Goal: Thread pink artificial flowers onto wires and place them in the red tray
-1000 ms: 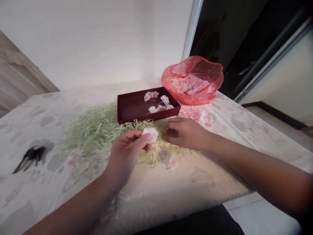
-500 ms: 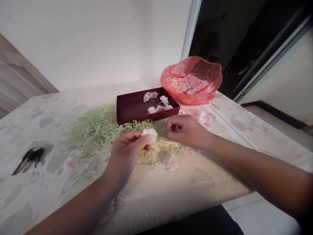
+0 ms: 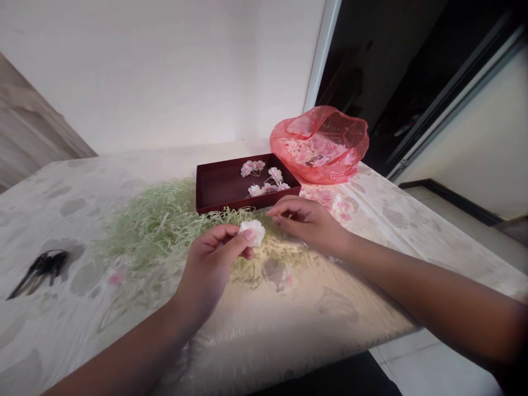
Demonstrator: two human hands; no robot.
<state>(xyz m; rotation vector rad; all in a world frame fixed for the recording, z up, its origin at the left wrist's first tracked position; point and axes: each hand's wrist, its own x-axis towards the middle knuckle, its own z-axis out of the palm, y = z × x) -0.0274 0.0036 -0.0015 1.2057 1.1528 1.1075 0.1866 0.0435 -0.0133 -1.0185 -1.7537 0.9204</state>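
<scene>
My left hand point(image 3: 214, 258) pinches a white artificial flower point(image 3: 252, 233) between thumb and fingers, just in front of the box. My right hand point(image 3: 307, 220) is a short way to the right of that flower, its fingers stretched towards it and nothing visible in them. Behind both hands stands a shallow dark red box point(image 3: 223, 184). Several pink-and-white flowers point(image 3: 275, 175) with thin stems lie in its right half. Pale green shredded paper point(image 3: 152, 220) is heaped left of the box and spreads under my hands.
A red plastic bag point(image 3: 350, 168) with pink flowers inside stands open at the back right. More pink flowers point(image 3: 341, 208) lie in front of it. Keys point(image 3: 41, 269) rest at the left on the patterned tablecloth point(image 3: 289, 324). A wall rises behind the table.
My right hand has moved slightly left, closer to the white flower, and its curled fingers have straightened. My left hand still holds the flower in nearly the same place. The view has shifted slightly.
</scene>
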